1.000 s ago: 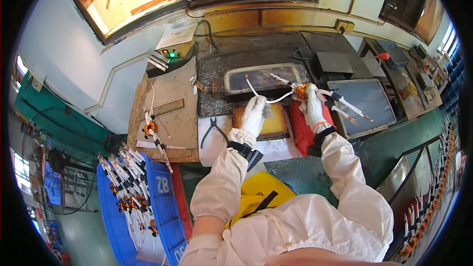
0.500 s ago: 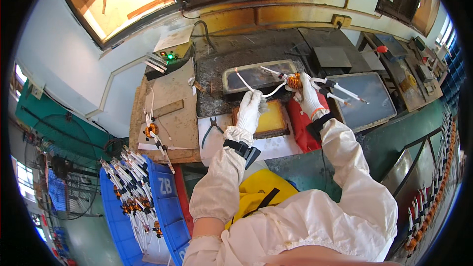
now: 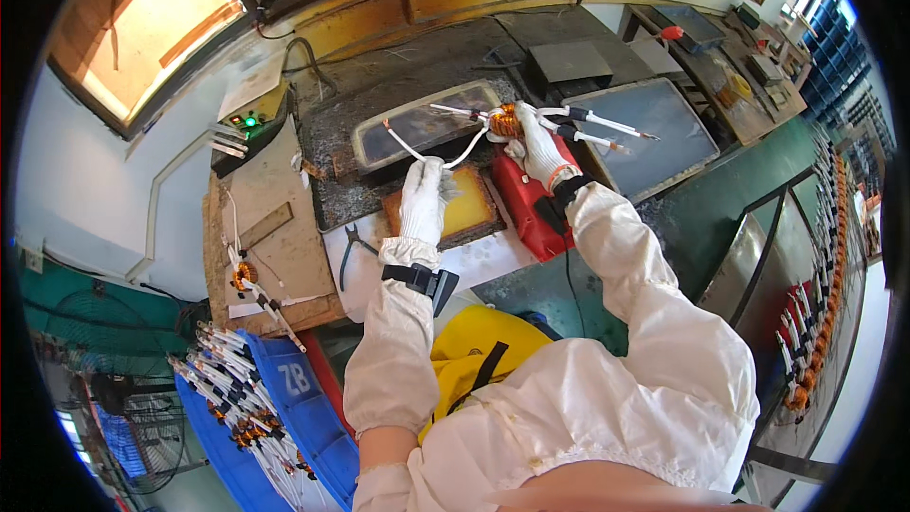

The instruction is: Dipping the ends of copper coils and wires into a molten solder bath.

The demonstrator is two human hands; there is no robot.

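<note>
My gloved right hand [image 3: 542, 150] is closed round a toroidal coil [image 3: 504, 120] of copper-coloured wire, with white-sleeved leads and black bands sticking out on both sides. One white-sleeved lead [image 3: 466, 152] bends down to my gloved left hand [image 3: 423, 197], whose fingers pinch it; its bare coppery end points up and left. The coil hangs just right of a rectangular pan [image 3: 360, 147] with a grey surface. Below my hands sits a dark-rimmed tray [image 3: 398, 220] with a yellow filling. A red container [image 3: 533, 218] stands under my right hand.
Pliers [image 3: 351, 251] lie on white paper left of the yellow tray. Another coil [image 3: 245, 275] rests on the board at left. A blue crate [image 3: 284, 379] holds many coils at lower left. A larger grey-surfaced pan [image 3: 654, 137] stands at right, with a metal box [image 3: 569, 64] behind.
The whole view has turned and shifted, so the bench appears farther left. Both hands keep the same grip on the coil and its lead, with little movement relative to the bench.
</note>
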